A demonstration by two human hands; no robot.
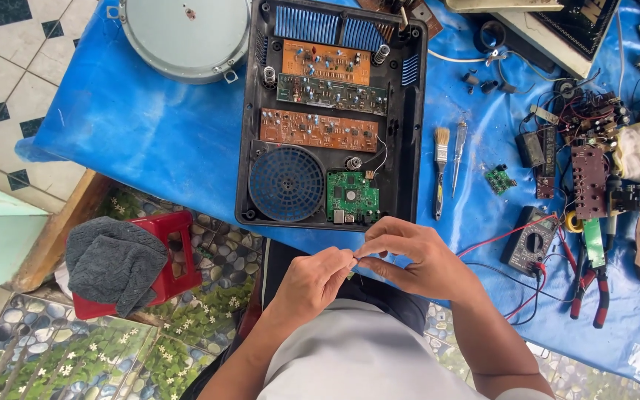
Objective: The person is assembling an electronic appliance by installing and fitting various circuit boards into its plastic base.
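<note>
Head view shows the left hand (312,281) and right hand (409,255) meeting fingertip to fingertip, pinched together on something too small to make out, just below the near edge of the open black casing (409,111), whose green circuit board (351,196) lies just above the fingers on the blue-covered table (150,126)

Layout: we sit at the table's (150,126) near edge.
Opened casing (331,111) at 12 o'clock, boards inside it; round lid (183,33) at 11; brush (441,170), screwdriver (458,155) at 1; multimeter (531,241), pliers (590,285) at 3; stool (175,255) at 9.
</note>
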